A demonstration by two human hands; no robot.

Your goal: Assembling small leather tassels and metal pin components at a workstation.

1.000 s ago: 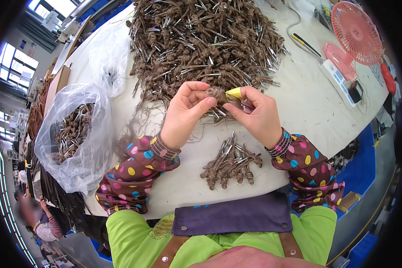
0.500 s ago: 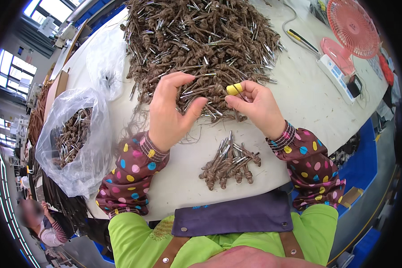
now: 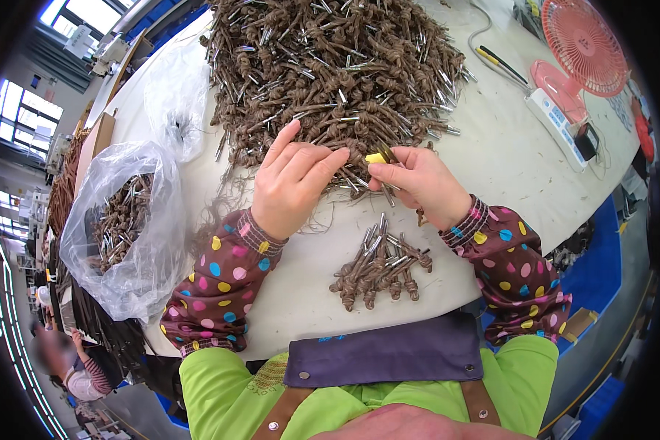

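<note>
A big heap of brown knotted cord pieces with metal tips point(image 3: 330, 66) covers the far half of the white table point(image 3: 491, 161). My left hand point(image 3: 290, 183) rests at the heap's near edge, fingers spread and reaching into the pieces. My right hand point(image 3: 418, 183) pinches a small yellow-handled tool point(image 3: 378, 156) at the heap's edge. Just in front of both hands lies a small bundle of sorted cord pieces point(image 3: 378, 268), tips pointing away from me.
A clear plastic bag with more cord pieces point(image 3: 121, 227) sits at the left table edge, an empty bag point(image 3: 172, 95) behind it. A pink desk fan point(image 3: 576, 48), a cable and a yellow-black tool point(image 3: 502, 66) stand far right. Another person point(image 3: 73, 374) is lower left.
My left hand has lowered from holding a piece near the tool and now spreads flat over the heap's edge. My right hand stayed near the same spot with the yellow tool.
</note>
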